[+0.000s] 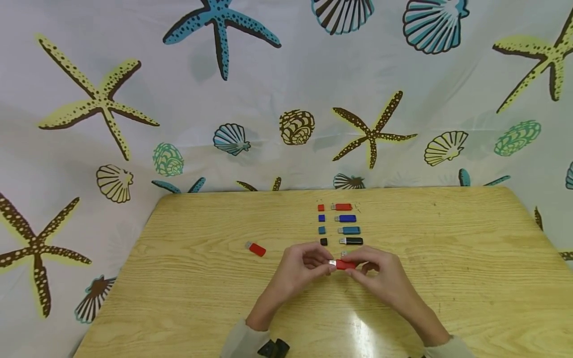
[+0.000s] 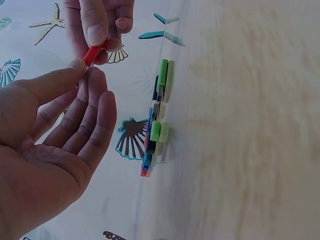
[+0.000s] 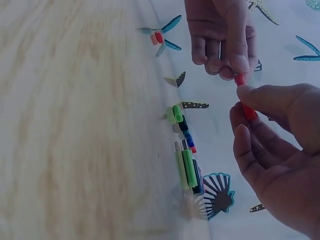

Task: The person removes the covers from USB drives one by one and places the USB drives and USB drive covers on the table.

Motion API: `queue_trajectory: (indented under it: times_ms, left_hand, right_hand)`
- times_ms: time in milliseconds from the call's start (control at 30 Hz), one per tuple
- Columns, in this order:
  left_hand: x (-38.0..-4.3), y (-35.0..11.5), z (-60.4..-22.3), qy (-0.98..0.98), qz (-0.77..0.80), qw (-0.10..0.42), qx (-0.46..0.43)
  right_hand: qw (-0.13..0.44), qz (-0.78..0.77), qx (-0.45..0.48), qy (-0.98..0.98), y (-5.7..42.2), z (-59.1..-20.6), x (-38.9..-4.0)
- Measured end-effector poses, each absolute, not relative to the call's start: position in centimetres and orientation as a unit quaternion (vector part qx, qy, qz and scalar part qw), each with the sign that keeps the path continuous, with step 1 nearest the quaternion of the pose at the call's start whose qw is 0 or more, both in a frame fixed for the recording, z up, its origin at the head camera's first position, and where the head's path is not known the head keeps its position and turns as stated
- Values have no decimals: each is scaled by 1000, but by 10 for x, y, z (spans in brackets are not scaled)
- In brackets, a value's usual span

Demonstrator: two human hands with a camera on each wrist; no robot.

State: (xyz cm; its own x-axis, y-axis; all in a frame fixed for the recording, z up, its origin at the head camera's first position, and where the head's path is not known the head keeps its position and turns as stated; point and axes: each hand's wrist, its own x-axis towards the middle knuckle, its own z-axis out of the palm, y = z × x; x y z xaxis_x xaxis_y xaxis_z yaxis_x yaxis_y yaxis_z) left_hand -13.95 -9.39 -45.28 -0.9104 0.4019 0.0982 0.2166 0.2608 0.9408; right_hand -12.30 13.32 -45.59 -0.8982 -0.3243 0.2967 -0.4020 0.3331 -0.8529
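In front of me both hands hold a red USB flash drive above the table, its metal plug pointing left. My right hand pinches the red body between thumb and fingers. My left hand pinches at the plug end, thumb and index fingertip close together there. In the left wrist view the red drive runs between the two hands' fingertips. Just beyond the hands lies a light green drive with a separate green cap, mostly hidden by the fingers in the head view.
Beyond the hands, drives lie in a column: black, teal, blue and red. Matching caps, such as the black cap, sit left of them. Another red drive lies farther left. A patterned curtain hangs behind the wooden table.
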Motion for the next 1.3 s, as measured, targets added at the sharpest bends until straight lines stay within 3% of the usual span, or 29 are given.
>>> queue_trajectory:
  times_ms: [333, 533, 867, 1300]
  left_hand:
    - [-143, -101, -453, 764, 608, 93, 195]
    - [-146, -120, -449, 756, 629, 52, 175]
    - [-148, -120, -453, 779, 604, 65, 158]
    - [-145, -111, -464, 836, 532, 50, 129]
  right_hand:
    - [60, 516, 259, -815, 144, -455, -127]
    - [72, 500, 219, -834, 165, -451, -130]
    - [81, 496, 201, -841, 169, -454, -134]
    - [49, 487, 178, -854, 164, -465, -136]
